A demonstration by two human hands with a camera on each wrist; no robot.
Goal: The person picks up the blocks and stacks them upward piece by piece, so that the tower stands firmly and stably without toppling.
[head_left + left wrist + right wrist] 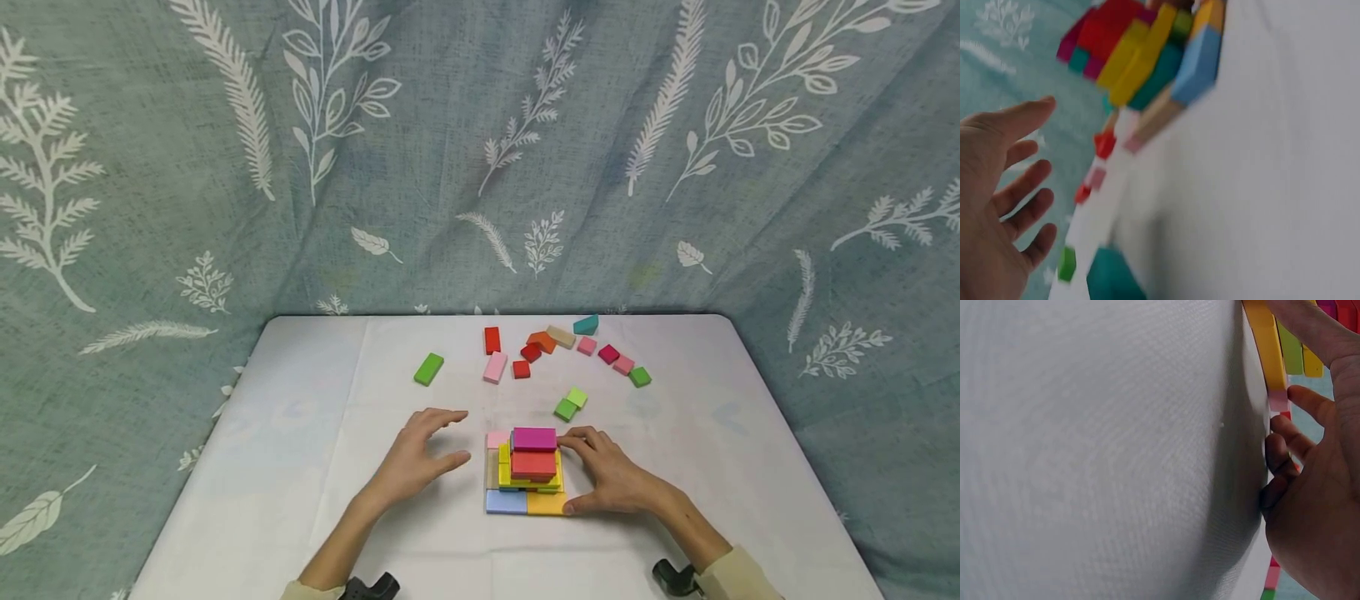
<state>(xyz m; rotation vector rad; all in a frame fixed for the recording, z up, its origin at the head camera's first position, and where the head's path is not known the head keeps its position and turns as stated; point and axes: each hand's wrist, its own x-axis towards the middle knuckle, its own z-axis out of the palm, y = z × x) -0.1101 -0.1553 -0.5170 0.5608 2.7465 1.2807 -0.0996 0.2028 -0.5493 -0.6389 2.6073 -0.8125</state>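
Block stack (534,477) position: near side of the white tabletop (427,546), between the person's hands. Nearest the viewer, 2 beige sleeves (738,575) enter at the lower edge, each with a black wrist device (381,587) beside it.

Left hand (408,461): released. The thumb and fingers extend toward the left side of the stack, apart from it, and grasp nothing.

Right hand (615,477): not clenched. The thumb lies at the front right corner of the stack's bottom layer; the index finger reaches its rear right part. The grip spans the right side without wrapping around it; exact contact pressure cannot be told.

Bottom layer, front edge: light blue block (506,502) at left, amber block (546,503) at right. Along the left side, a tan block (492,473) leads back to a pink block (497,440). Yellow blocks (504,471) form a level above. In the upper part, a red block (533,463) faces the viewer, with a magenta block (535,439) just beyond it.

Behind the stack, a green block (566,409) and a lime block (577,397) touch. Farther left lies a green rectangular block (428,369). A teal block (586,325) lies near the far edge. Beyond hangs a leaf-patterned cloth (450,150).
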